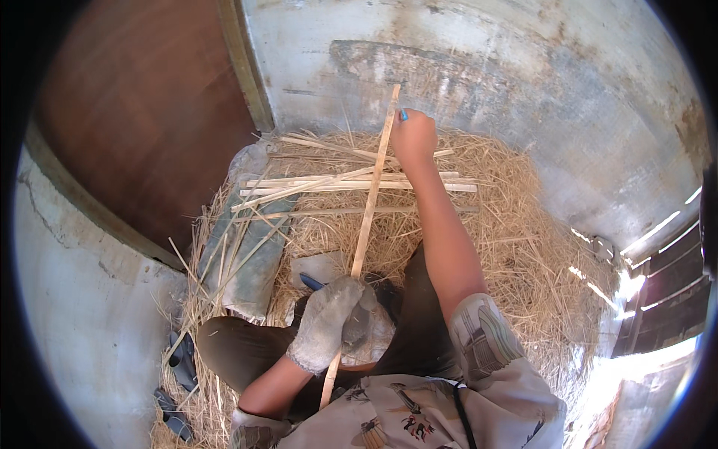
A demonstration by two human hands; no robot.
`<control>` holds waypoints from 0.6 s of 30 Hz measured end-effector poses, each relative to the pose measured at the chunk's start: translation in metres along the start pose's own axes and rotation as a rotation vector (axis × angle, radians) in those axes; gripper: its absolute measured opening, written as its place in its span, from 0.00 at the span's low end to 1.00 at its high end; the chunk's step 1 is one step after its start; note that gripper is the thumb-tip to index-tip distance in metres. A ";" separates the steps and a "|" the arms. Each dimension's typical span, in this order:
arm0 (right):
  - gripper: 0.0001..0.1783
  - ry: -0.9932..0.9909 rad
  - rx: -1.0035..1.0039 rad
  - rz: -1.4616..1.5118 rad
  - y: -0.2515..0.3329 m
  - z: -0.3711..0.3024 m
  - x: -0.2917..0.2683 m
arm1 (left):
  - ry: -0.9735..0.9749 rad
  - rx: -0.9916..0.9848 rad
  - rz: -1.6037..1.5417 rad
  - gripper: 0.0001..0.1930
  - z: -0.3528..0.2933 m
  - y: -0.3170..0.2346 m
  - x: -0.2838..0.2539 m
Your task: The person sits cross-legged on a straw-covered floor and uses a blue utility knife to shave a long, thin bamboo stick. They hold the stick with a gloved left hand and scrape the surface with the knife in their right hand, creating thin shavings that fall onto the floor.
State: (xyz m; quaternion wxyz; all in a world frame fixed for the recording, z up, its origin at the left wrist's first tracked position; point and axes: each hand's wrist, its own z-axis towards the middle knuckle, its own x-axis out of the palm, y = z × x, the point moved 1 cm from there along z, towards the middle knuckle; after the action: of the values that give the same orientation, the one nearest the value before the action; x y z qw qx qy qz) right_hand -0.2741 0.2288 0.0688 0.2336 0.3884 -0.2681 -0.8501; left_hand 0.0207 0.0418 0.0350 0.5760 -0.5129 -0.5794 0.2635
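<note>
Grimy fabric-gloved left hand [327, 318] around a flat woody strip [368, 213], right hand [415, 142] (bare) tight around a blue object [404, 114]

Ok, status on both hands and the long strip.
Gloved left hand: closed on long strip. Right hand: fist around blue item, beside strip's far end. Nothing visibly blocks it; loose strips and straw lie beneath.

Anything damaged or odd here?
The left hand wears a grimy glove; the right hand is bare: mismatched. Beyond the straw, the wall looks worn: a dark, scuffed patch breaks its pale surface.
</note>
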 end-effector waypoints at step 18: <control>0.21 0.839 0.565 1.433 0.012 -0.026 -0.019 | 0.002 0.093 -0.188 0.20 0.028 -0.021 -0.009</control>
State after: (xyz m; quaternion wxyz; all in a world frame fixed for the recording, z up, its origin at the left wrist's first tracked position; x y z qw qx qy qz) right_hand -0.2405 0.2238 0.0720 0.6857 0.4506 -0.5400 -0.1877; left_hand -0.0136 0.0353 0.0445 0.6219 -0.4294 -0.6114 0.2345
